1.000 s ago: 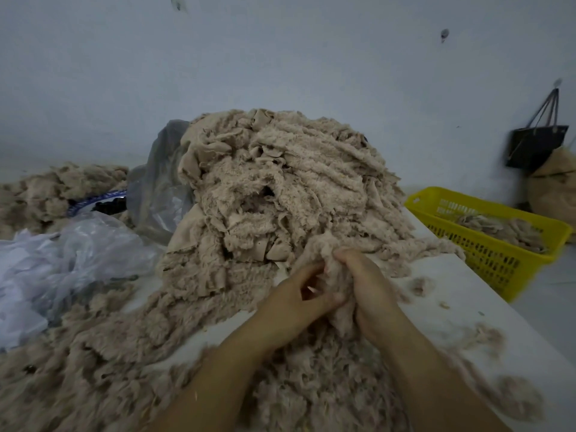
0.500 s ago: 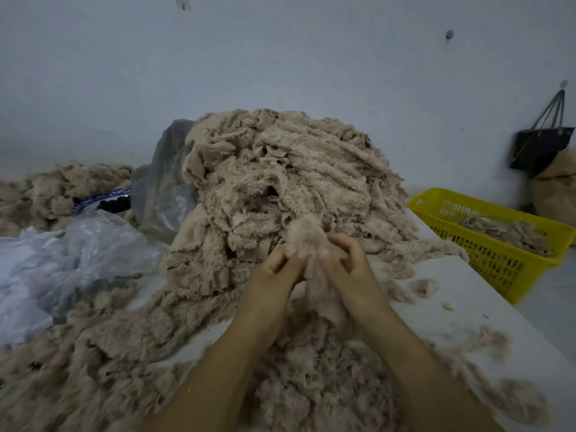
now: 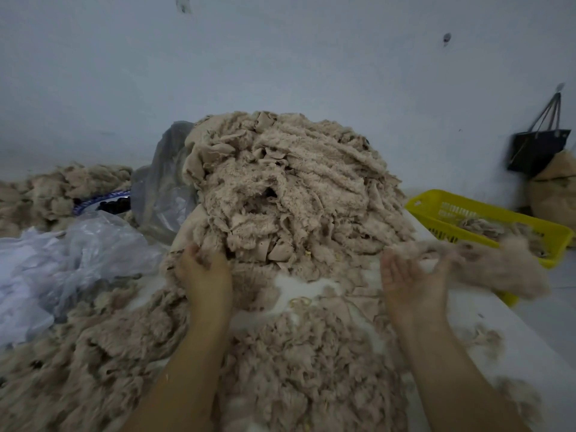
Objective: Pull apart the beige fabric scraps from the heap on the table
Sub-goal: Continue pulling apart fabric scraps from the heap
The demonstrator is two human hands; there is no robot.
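Note:
A tall heap of beige fabric scraps point(image 3: 290, 188) fills the middle of the white table point(image 3: 514, 347). My left hand point(image 3: 204, 275) is at the heap's lower left edge, its fingers curled into the fluffy scraps there. My right hand point(image 3: 411, 279) is out to the right, palm showing and fingers spread. A blurred beige scrap point(image 3: 501, 266) hangs in the air just past its fingertips, over the table's right edge and in front of the yellow basket point(image 3: 436, 202). Loose pulled fluff point(image 3: 299, 366) lies between my forearms.
The yellow basket holds a few beige scraps. Clear plastic bags point(image 3: 78, 260) lie at the left, with another beige pile point(image 3: 56, 188) behind them. A black bag point(image 3: 539, 148) hangs on the wall at far right above a brown sack point(image 3: 554, 188).
My hands, which together held one scrap in front of the heap, have parted. The left has gone to the heap's lower left; the right has swung right with the scrap flying off it.

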